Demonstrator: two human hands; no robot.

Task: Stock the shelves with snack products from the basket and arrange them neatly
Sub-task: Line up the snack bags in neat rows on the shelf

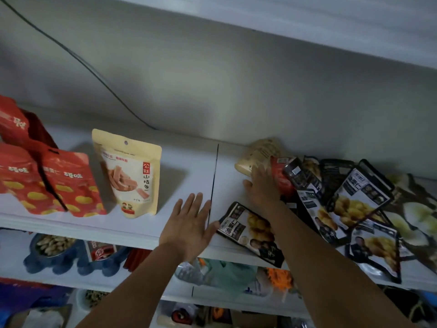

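Note:
On the white shelf (184, 159) a beige snack pouch (128, 176) stands upright, with red pouches (71, 185) to its left. At the right lies a jumbled heap of black nut pouches (354, 204), and one black pouch (250, 233) hangs over the front edge. A second beige pouch (260, 152) lies tipped at the back of the heap. My right hand (262, 185) reaches onto it, fingers over its lower edge beside a red pouch (281, 176). My left hand (189, 223) hovers flat with fingers spread above the shelf's front edge, holding nothing.
A dark cable (78, 60) runs down the back wall. Another shelf board (307, 17) sits overhead. Lower shelves hold blue peanut packs (54, 252), red items and mixed packets (227, 275).

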